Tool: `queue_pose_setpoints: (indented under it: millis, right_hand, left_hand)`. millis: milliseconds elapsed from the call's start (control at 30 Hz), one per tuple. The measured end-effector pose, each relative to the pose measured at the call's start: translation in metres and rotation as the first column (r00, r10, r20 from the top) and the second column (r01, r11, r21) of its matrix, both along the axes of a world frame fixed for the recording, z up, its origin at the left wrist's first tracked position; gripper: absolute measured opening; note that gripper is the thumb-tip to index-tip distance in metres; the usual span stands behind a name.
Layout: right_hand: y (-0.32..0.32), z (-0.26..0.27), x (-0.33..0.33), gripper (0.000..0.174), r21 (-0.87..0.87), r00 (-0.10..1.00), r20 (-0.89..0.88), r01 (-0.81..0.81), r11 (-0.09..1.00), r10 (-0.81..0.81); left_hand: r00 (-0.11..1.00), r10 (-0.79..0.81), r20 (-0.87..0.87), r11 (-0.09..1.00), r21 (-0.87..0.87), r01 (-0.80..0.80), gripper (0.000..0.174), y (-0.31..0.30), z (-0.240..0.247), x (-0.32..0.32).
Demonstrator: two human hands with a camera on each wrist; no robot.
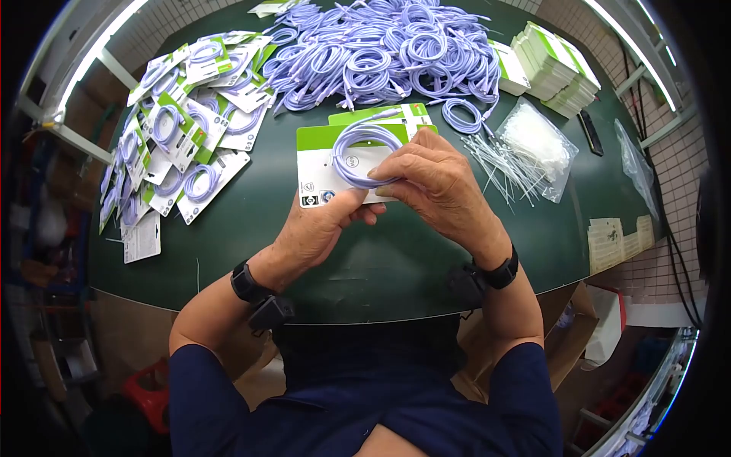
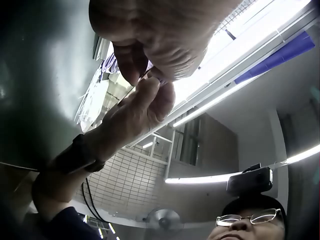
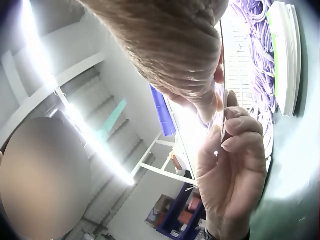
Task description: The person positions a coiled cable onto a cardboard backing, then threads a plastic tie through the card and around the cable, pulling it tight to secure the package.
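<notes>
A green-and-white packaging card [image 1: 314, 166] is raised above the table in the head view, with a coiled lilac cable [image 1: 339, 163] lying against its front. My left hand [image 1: 311, 228] grips the card's lower edge, thumb in front and fingers behind. The right hand [image 1: 442, 183] pinches the lower right of the coil between thumb and fingers, close against the card. From the right wrist, the card [image 3: 223, 95] shows edge-on between the left fingers [image 3: 242, 130]. Hands mostly hide the coil in the left wrist view. Behind the held card lies another green-topped card [image 1: 362, 116].
A large heap of coiled lilac cables [image 1: 381, 57] covers the table's back. Finished-looking cards with cables [image 1: 179, 129] pile at left. To the right are loose white ties [image 1: 506, 171], a plastic bag of ties [image 1: 537, 141], stacked cards [image 1: 552, 68] and a dark slim object [image 1: 590, 133].
</notes>
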State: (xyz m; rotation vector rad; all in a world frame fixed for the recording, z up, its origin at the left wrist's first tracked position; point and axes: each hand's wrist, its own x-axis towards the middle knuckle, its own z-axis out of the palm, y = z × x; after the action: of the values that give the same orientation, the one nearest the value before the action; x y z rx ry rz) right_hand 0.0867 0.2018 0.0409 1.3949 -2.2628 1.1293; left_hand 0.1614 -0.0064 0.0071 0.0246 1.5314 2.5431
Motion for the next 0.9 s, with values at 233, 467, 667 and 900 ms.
queue_pose_setpoints:
  millis: [233, 467, 667, 900]
  right_hand:
    - [0.001, -0.016, -0.010, 0.026, -0.106, 0.999, 0.042, 0.009, 0.994, -0.004]
    - [-0.001, -0.024, -0.017, 0.025, -0.130, 0.996, 0.091, -0.006, 0.991, 0.018]
    - [-0.012, -0.036, -0.014, 0.024, -0.201, 0.978, 0.198, -0.030, 0.979, 0.071]
    - [-0.013, -0.036, -0.011, 0.028, -0.223, 0.927, 0.362, -0.019, 0.975, 0.101]
  left_hand:
    - [0.993, -0.008, -0.118, 1.000, -0.029, 0.005, 0.035, 0.006, -0.009, -0.013]
    - [0.995, -0.003, -0.103, 1.000, -0.023, 0.001, 0.030, 0.006, -0.012, -0.020]
    - [0.991, 0.132, -0.036, 0.978, -0.159, -0.137, 0.032, 0.011, -0.004, -0.029]
    - [0.968, 0.242, -0.074, 0.956, -0.155, -0.251, 0.029, 0.013, -0.012, -0.036]
